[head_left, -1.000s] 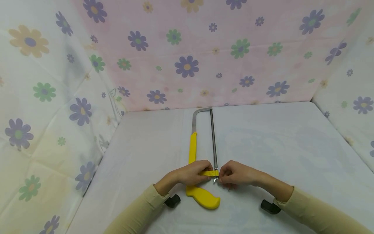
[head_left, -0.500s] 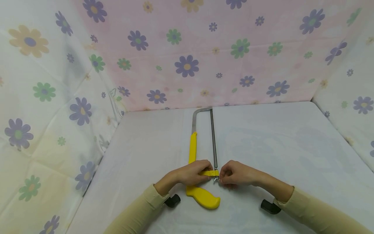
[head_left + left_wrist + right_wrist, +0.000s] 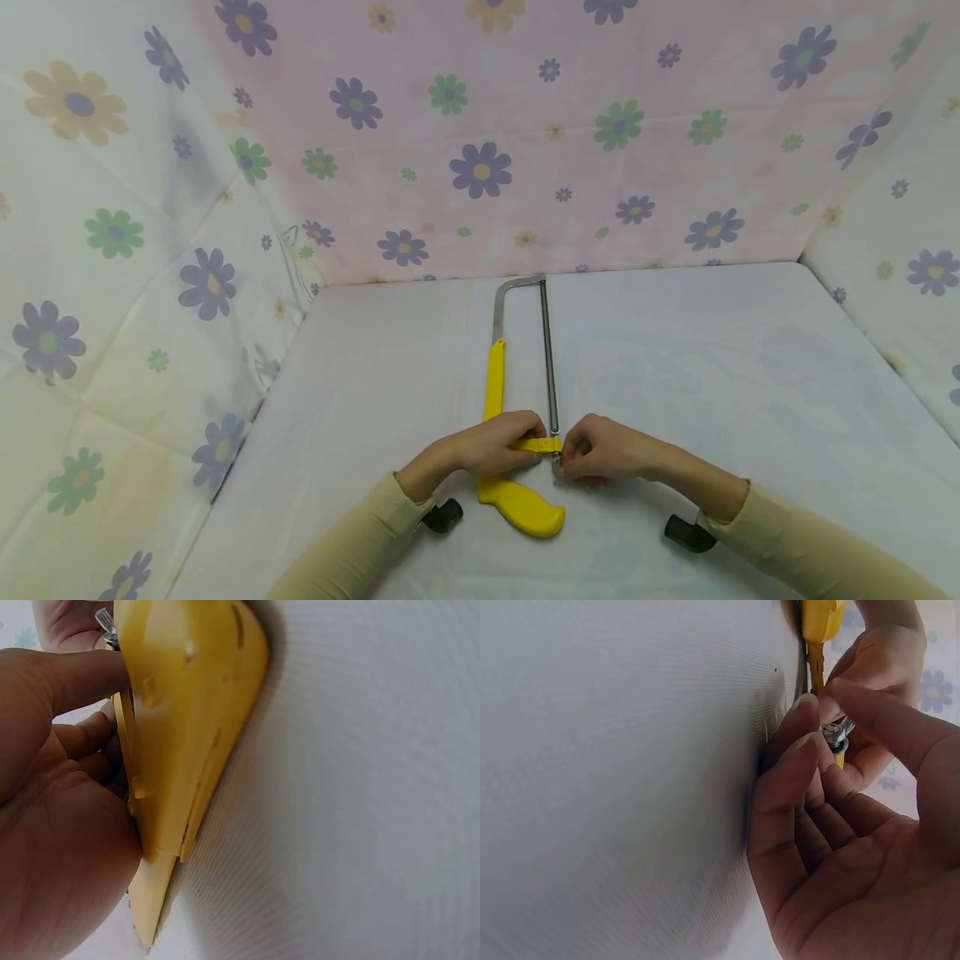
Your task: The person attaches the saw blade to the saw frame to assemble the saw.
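Observation:
A hacksaw with a yellow handle [image 3: 522,508] and a grey metal frame [image 3: 497,308] lies flat on the white table, its blade [image 3: 550,358] on the right side. My left hand [image 3: 491,442] grips the yellow crossbar [image 3: 542,445] near the handle; in the left wrist view its thumb runs against the yellow body [image 3: 176,750]. At the crossbar's outer end sits a silver wing nut [image 3: 835,732]. My right hand [image 3: 611,450] pinches around this nut, its thumb and fingertips on either side, partly hiding it.
White cloth covers the table [image 3: 712,375]. Flower-printed sheets [image 3: 420,167] stand behind it and along both sides. Dark wrist-worn devices [image 3: 444,516] sit under both sleeves, close to the tabletop.
My right fingertips have shifted slightly left and toward me, onto the wing nut, which was more exposed before. The left hand and hacksaw stay in place.

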`<state>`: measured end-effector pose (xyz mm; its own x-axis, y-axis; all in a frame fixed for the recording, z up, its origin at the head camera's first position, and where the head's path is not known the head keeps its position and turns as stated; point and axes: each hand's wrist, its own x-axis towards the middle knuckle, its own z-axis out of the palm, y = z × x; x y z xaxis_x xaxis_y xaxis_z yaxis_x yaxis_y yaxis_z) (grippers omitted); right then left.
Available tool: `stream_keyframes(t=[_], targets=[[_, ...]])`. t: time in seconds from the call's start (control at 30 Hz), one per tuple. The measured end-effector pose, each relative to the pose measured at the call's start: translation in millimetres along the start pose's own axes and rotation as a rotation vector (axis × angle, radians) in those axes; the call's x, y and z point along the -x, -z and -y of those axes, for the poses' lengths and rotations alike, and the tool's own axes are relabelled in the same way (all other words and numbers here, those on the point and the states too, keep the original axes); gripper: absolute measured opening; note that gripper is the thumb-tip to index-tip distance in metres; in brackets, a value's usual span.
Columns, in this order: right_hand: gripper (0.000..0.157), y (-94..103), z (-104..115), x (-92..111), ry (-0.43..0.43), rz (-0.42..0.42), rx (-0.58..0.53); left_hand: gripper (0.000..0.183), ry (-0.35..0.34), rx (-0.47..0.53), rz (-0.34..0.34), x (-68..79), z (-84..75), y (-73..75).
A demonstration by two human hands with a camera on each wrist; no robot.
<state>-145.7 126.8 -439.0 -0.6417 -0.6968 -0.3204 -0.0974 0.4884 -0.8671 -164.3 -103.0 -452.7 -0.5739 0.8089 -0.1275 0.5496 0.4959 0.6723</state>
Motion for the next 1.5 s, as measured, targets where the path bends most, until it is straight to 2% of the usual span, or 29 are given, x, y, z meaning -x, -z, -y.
stream_keyframes(t=[0.13,0.27,0.63,1.0,1.2,1.5], targets=[[0.03,-1.2,0.1,-2.5,-0.016,-0.008,0.004,0.013,0.0,0.001,0.005,-0.1,0.1,0.6],[0.036,-0.9,0.9,-4.3,-0.031,-0.016,0.013,0.013,0.008,-0.003,0.007,-0.3,0.0,1.1],[0.028,3.2,0.2,-1.3,-0.044,0.0,0.0,0.014,0.016,-0.006,0.013,-1.0,0.2,1.4],[0.016,8.5,-1.2,2.2,-0.006,0.015,0.008,0.015,0.029,-0.005,0.015,-0.6,-1.4,2.5],[0.013,7.1,0.5,3.0,0.01,0.027,-0.007,0.014,0.016,-0.001,0.012,-1.0,-1.3,2.5],[0.014,4.2,1.3,1.0,-0.015,0.04,-0.02,0.014,0.041,0.017,0.019,-1.3,-1.3,1.3]])
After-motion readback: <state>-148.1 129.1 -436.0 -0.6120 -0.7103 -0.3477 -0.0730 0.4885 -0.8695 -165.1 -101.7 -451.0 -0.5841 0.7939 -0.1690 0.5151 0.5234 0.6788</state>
